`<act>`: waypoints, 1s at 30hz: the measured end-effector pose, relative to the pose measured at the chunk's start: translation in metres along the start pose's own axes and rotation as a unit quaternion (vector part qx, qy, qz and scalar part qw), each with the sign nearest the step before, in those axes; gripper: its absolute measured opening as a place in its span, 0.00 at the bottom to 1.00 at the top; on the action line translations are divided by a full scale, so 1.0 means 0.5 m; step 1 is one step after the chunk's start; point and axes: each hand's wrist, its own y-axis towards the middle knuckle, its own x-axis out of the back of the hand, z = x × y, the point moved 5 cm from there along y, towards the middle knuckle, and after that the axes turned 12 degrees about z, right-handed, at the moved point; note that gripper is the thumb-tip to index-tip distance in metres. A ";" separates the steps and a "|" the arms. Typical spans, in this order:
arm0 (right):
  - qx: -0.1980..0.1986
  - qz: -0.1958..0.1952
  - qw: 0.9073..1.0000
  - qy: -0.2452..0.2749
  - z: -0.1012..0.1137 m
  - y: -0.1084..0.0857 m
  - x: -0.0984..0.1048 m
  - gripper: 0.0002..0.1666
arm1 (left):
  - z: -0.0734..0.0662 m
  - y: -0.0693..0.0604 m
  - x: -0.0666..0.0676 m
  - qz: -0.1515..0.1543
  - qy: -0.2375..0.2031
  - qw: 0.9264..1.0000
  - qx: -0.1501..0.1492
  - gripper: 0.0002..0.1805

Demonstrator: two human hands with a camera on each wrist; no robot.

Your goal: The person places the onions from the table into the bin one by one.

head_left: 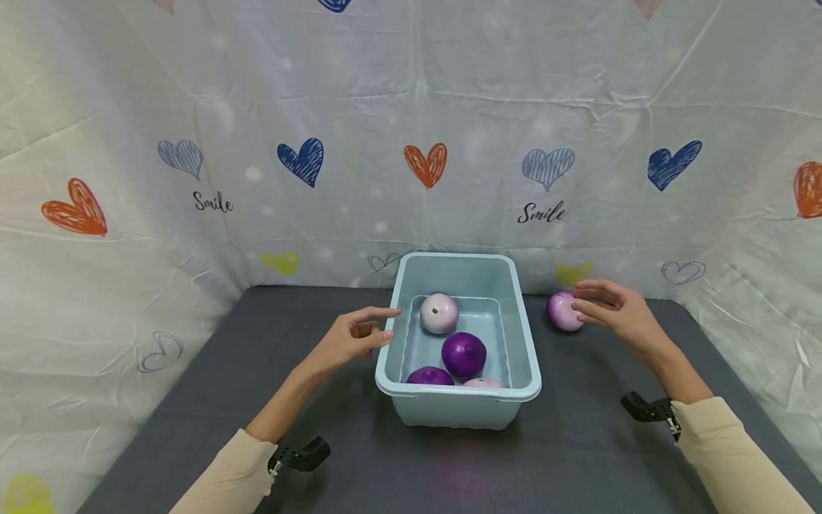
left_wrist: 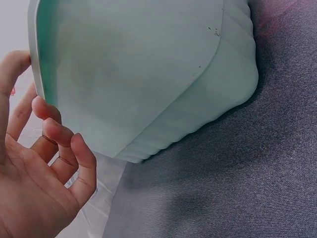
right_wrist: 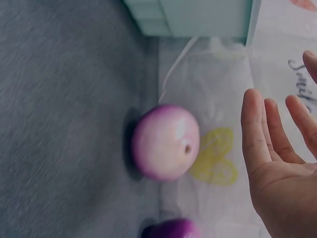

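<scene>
A light blue plastic basin stands on the dark tabletop with several onions in it, among them a pale onion and a deep purple onion. At its left rim is my left hand; the thumb and index finger reach the rim, apart from each other, while the other fingers bend outside the wall. To the right of the basin lies a pale purple onion. My right hand hovers by it with spread fingers, holding nothing. Another purple onion is partly seen in the right wrist view.
A white curtain printed with hearts and "Smile" hangs behind and beside the grey-black table. Black bands circle both wrists below beige sleeves.
</scene>
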 end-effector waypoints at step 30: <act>-0.116 -0.082 0.980 -0.140 -0.105 -0.011 0.005 0.54 | 0.001 0.000 0.001 -0.004 -0.009 1.000 0.010 0.24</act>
